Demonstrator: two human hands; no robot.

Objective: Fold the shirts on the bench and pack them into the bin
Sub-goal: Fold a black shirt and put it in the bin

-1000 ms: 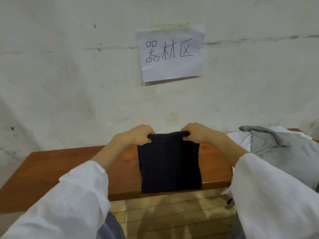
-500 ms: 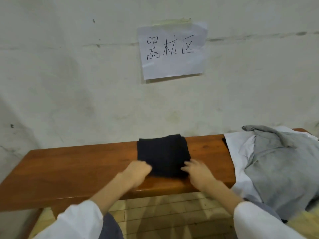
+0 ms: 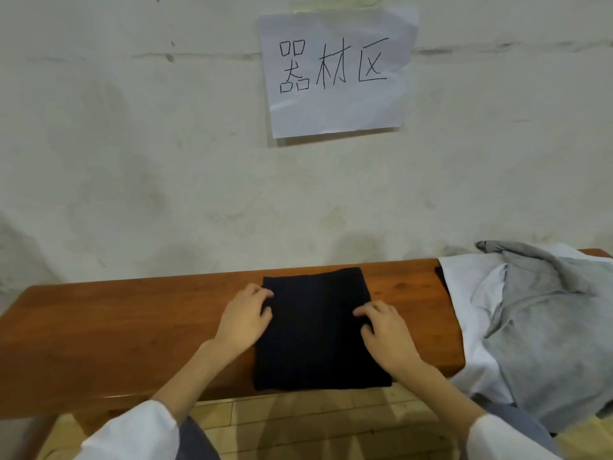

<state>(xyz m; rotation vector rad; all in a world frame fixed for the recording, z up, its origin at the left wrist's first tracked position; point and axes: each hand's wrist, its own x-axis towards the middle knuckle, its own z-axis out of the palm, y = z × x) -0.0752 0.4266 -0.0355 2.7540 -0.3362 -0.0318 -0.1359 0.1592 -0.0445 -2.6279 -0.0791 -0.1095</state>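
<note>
- A folded black cloth shirt (image 3: 315,330) lies flat on the brown wooden table (image 3: 109,330).
- The left hand (image 3: 243,318) rests at its left edge, fingers loosely bent, tips touching cloth.
- The right hand (image 3: 386,333) presses its right side, fingers slightly spread.
- Crumpled grey and white garments (image 3: 537,320) lie just beside it.

Folded black shirt (image 3: 315,346) on bench (image 3: 99,327), left hand (image 3: 243,318) and right hand (image 3: 386,336) atop

Single head view, close, facing down-forward onto bench (image 3: 116,327), wall (image 3: 132,161).
</note>
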